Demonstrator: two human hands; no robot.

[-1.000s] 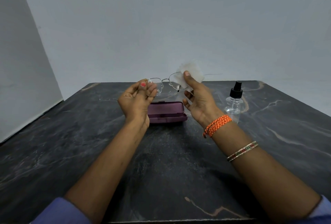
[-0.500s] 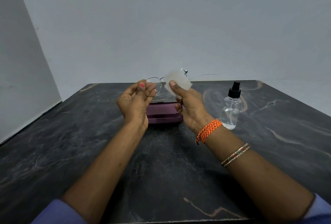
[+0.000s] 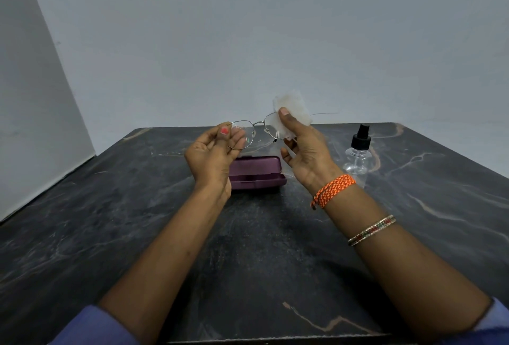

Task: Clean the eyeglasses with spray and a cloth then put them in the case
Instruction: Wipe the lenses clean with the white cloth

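Thin metal-framed eyeglasses point(image 3: 254, 131) are held up above the dark table. My left hand point(image 3: 213, 156) pinches the left lens rim between thumb and fingers. My right hand point(image 3: 305, 151) pinches a small white cloth point(image 3: 293, 106) around the right lens, thumb on the near side. One temple arm sticks out to the right behind the cloth. A purple glasses case point(image 3: 257, 172), lid shut, lies on the table just beyond and below my hands. A clear spray bottle point(image 3: 358, 157) with a black nozzle stands to the right of my right hand.
The dark marbled table point(image 3: 261, 248) stretches from my forearms to a grey wall behind. A second wall closes off the left side. The table's right part beyond the bottle is bare marble.
My right hand with the cloth has slid from the bridge side back out to the right over the right lens. The left hand has kept its hold on the frame.
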